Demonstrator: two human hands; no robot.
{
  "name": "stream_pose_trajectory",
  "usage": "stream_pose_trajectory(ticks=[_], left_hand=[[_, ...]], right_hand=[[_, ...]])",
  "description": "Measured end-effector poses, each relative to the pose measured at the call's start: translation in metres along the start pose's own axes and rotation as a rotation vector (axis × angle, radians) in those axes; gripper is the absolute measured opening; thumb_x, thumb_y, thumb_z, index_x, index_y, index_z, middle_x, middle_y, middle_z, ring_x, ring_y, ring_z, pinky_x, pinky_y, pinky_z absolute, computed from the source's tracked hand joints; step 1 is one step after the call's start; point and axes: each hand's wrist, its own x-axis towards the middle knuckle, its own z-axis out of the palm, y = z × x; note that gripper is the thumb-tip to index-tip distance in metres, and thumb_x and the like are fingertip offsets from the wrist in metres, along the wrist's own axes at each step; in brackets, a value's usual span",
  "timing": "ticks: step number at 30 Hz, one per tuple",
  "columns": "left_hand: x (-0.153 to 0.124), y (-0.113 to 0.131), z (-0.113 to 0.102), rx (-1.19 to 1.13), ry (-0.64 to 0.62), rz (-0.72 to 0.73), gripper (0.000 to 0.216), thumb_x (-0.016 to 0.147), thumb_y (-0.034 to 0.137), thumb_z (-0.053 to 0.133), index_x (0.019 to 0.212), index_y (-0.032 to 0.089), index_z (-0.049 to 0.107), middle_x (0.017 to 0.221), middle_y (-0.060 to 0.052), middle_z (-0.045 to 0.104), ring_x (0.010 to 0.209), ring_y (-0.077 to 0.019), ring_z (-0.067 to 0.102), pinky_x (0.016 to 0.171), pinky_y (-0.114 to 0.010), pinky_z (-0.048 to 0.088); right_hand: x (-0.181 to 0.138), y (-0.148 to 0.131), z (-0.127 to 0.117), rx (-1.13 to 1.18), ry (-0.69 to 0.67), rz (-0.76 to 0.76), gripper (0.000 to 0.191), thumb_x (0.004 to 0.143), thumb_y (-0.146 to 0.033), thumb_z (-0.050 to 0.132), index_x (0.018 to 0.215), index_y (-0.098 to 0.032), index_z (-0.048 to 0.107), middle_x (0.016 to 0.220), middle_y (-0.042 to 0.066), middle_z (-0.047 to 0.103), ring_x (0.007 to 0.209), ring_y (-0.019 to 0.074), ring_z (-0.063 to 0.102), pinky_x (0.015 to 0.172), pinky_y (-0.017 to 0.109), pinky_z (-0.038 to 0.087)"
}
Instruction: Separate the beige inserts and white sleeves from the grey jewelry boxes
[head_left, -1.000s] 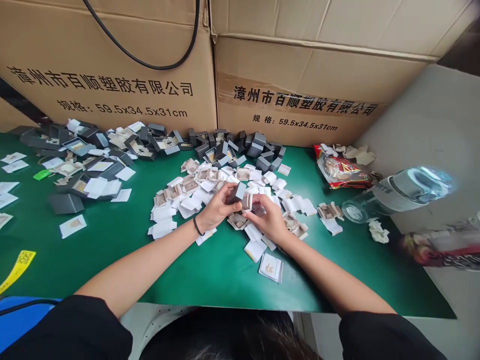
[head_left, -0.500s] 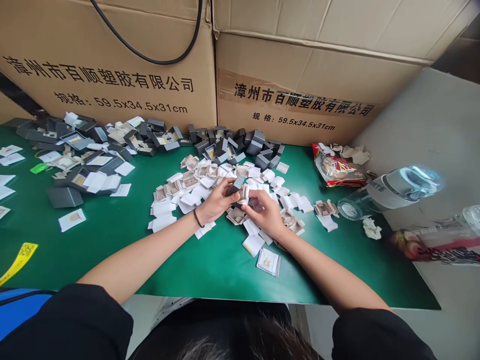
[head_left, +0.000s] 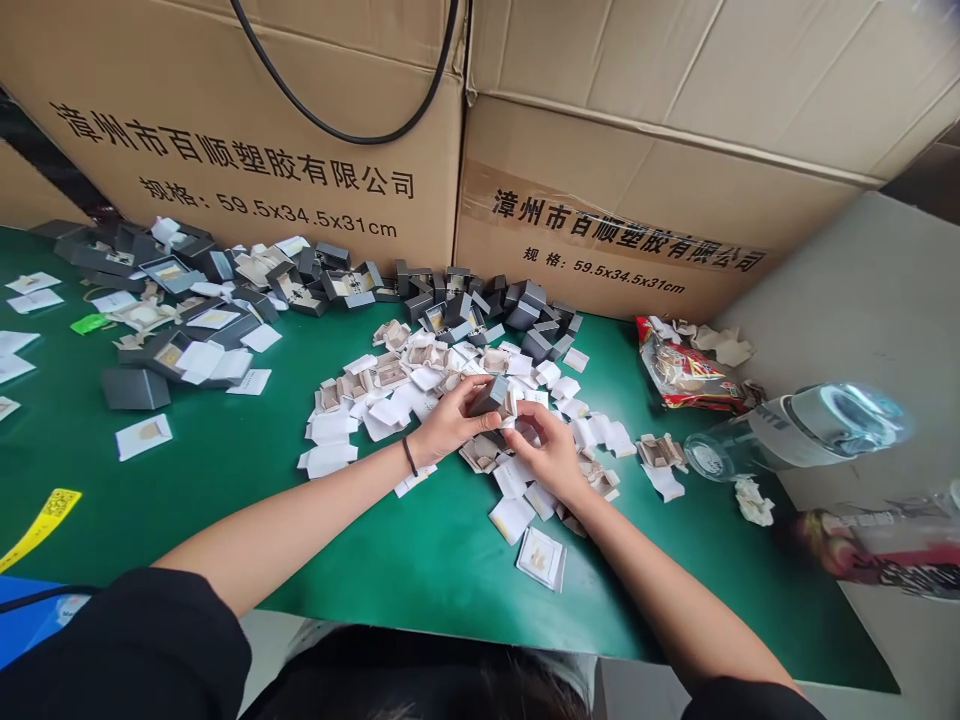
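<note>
Left hand (head_left: 450, 420): fingers and thumb wrapped round the sides of a dark little box (head_left: 490, 396), a black band (head_left: 410, 457) at the wrist
Right hand (head_left: 549, 448): thumb and fingertips drawn together at the pale liner (head_left: 511, 402) on the box's right side; from here it looks like a pinch, though the fingers hide the exact contact
Whereabouts of the box: held up over the middle of the white paper heap (head_left: 330, 428) on the green table (head_left: 315, 560)
Feel of the box: light, I'd say, and stiff, with a smooth face that might slip a little; best gripped by its outer walls
Feel of the liner: thin and easily crushed by the look of it, so a gentle hold on its edge suits it
Counted: one box in hand, two lettered cartons (head_left: 300, 60) at the front, two bottles (head_left: 787, 432) and one red packet (head_left: 682, 370) to the right, one yellow strip (head_left: 41, 525) to the left
Past counting: the heaped dark boxes (head_left: 534, 310) along the back and the paper pieces, too overlapped to number
</note>
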Motion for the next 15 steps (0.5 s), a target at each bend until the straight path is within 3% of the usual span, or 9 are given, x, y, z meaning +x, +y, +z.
stream_pose_trajectory(ticks=[7, 15], left_hand=[[0.006, -0.003, -0.001, 0.041, -0.012, -0.004, 0.063, 0.062, 0.042, 0.075, 0.114, 0.019, 0.048, 0.100, -0.007, 0.058, 0.102, -0.0235, 0.054, 0.087, -0.033, 0.041], [0.011, -0.002, -0.001, -0.069, 0.002, -0.054, 0.059, 0.065, 0.040, 0.075, 0.113, 0.021, 0.048, 0.101, -0.005, 0.057, 0.104, -0.0208, 0.052, 0.093, -0.034, 0.038]], right_hand=[[0.004, 0.006, -0.005, -0.064, -0.057, -0.090, 0.018, 0.083, -0.033, 0.059, 0.097, -0.021, 0.058, 0.102, 0.007, 0.063, 0.088, 0.0186, 0.059, 0.075, 0.033, 0.050], [0.004, 0.007, -0.005, -0.255, -0.018, -0.226, 0.012, 0.087, -0.030, 0.053, 0.091, -0.020, 0.060, 0.106, 0.010, 0.062, 0.097, 0.0212, 0.057, 0.082, 0.038, 0.050]])
